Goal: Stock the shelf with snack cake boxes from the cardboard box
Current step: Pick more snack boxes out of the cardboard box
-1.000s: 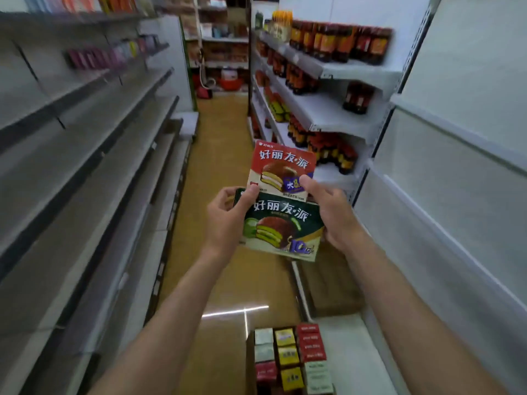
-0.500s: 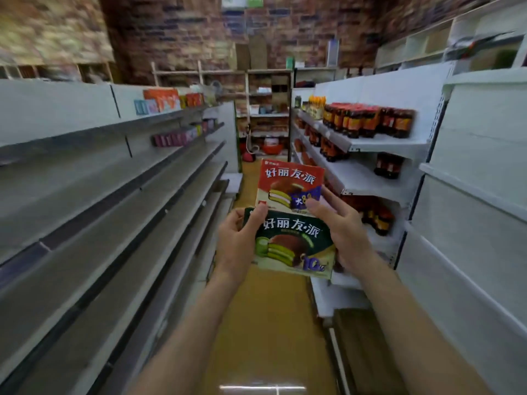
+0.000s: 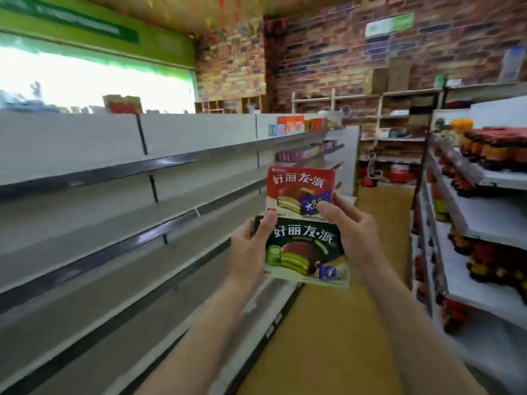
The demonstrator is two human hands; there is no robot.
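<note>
I hold two snack cake boxes up in front of me in the aisle. The dark green box [image 3: 306, 252] is nearest me, and the red box [image 3: 299, 192] stands behind and above it. My left hand [image 3: 251, 249] grips the green box's left edge, thumb on its front. My right hand [image 3: 348, 229] holds the right side, with its thumb pressed on the lower front of the red box. The grey shelves [image 3: 114, 229] on my left run bare along the aisle. The cardboard box is out of view.
Shelves [image 3: 484, 215] on the right carry dark bottles with orange labels. A few packs [image 3: 296, 128] stand at the far end of the left shelving. The yellow-brown floor [image 3: 336, 323] runs ahead to wooden racks [image 3: 399, 138] at a brick wall.
My view has tilted up and turned left, so the cardboard box on the floor dropped out of sight. Both hands keep the same hold on the two boxes.
</note>
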